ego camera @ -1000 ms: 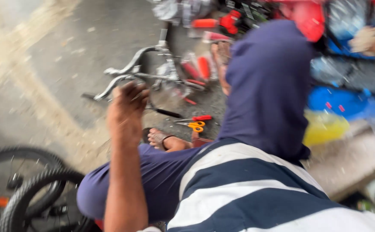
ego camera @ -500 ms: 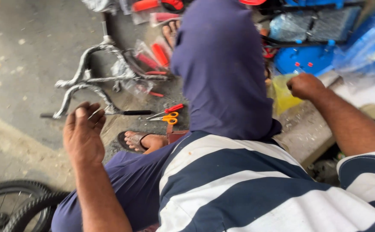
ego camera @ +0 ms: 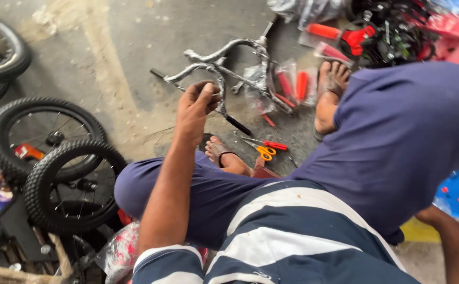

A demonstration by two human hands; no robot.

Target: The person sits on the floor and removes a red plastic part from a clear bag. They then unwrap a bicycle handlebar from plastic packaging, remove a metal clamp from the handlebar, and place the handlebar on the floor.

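Observation:
My left hand (ego camera: 198, 102) is raised over my bent left knee (ego camera: 134, 184), fingers curled together with the thumb against the fingertips. Whether something small is pinched between them I cannot tell. Just beyond it on the concrete floor lies a silver bicycle frame (ego camera: 224, 66) wrapped in clear plastic. Orange-handled scissors (ego camera: 265, 152) and a red-handled tool (ego camera: 275, 144) lie by my sandalled left foot (ego camera: 223, 154). Only my right forearm (ego camera: 453, 247) shows at the lower right; the hand itself is out of frame.
Small black-tyred wheels (ego camera: 42, 134) (ego camera: 74, 186) are stacked at the left. Red grips in clear bags (ego camera: 291, 84) lie beside the frame. Black and red parts (ego camera: 392, 31) are piled at the top right, next to my right foot (ego camera: 330, 87). A blue plastic piece (ego camera: 458, 195) lies at the right.
The view has swung left, bringing the wheels into sight. My left hand stays raised with curled fingers. My right hand, seen near a yellow object half a second ago, has left the frame.

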